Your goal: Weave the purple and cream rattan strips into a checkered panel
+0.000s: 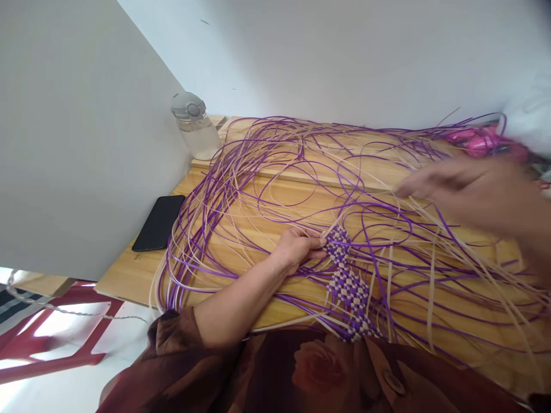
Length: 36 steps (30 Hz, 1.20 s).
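A woven piece (349,287) of purple and cream strips lies on the table near my body, narrow at its middle. My left hand (301,248) pinches its far upper end at the left edge, fingers closed on the weave. Long loose purple and cream strips (224,189) spread from the weave to both sides. Raised at the right, my right hand (465,183) is smeared by motion above the strips. Its fingertips are close to a cream strip, and whether they grip it I cannot tell.
On the wooden table (129,269) a black phone (159,223) lies at the left. A clear bottle with a grey lid (196,126) stands behind it by the wall. Something pink (484,140) sits at the back right. A red stool (81,332) is below, left.
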{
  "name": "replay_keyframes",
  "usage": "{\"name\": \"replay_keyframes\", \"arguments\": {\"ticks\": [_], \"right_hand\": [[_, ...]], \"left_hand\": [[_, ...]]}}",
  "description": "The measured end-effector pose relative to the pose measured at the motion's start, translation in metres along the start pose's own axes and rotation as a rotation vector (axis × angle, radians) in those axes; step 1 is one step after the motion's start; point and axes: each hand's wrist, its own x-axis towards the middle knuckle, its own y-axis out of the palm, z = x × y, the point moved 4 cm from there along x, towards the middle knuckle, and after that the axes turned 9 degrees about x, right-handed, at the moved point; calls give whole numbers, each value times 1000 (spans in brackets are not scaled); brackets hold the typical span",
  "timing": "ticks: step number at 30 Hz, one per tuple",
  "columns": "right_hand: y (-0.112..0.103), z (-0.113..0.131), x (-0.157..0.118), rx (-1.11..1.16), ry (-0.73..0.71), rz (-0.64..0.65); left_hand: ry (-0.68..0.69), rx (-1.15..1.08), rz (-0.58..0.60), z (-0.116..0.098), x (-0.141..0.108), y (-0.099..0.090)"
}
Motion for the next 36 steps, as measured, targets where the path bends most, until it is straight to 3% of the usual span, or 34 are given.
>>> {"name": "replay_keyframes", "arguments": {"ticks": [1, 2, 4, 6, 11, 14, 16, 21, 27, 36], "right_hand": [[33, 8, -9, -88, -55, 246], [60, 15, -18, -137, -134, 372], [94, 20, -33, -272, -135, 393], [107, 21, -42, -283, -69, 390], [105, 34, -44, 171, 154, 407], [115, 36, -38, 576, 314, 372], [124, 33, -34, 714, 359, 350], [126, 12, -30, 574, 426, 209], [135, 1, -25, 614, 597, 247], [133, -1, -20, 518, 660, 201]], "left_hand": [[6, 0, 3, 0, 0, 0], [10, 2, 4, 0, 0, 0], [22, 4, 7, 1, 0, 0], [29, 1, 3, 1, 1, 0], [45, 14, -25, 5, 4, -1], [62, 39, -2, 5, 4, -1], [67, 42, 13, 5, 3, -1], [55, 5, -32, 4, 2, -2], [60, -16, -43, 5, 1, -1], [83, -55, -43, 8, 3, 0]]}}
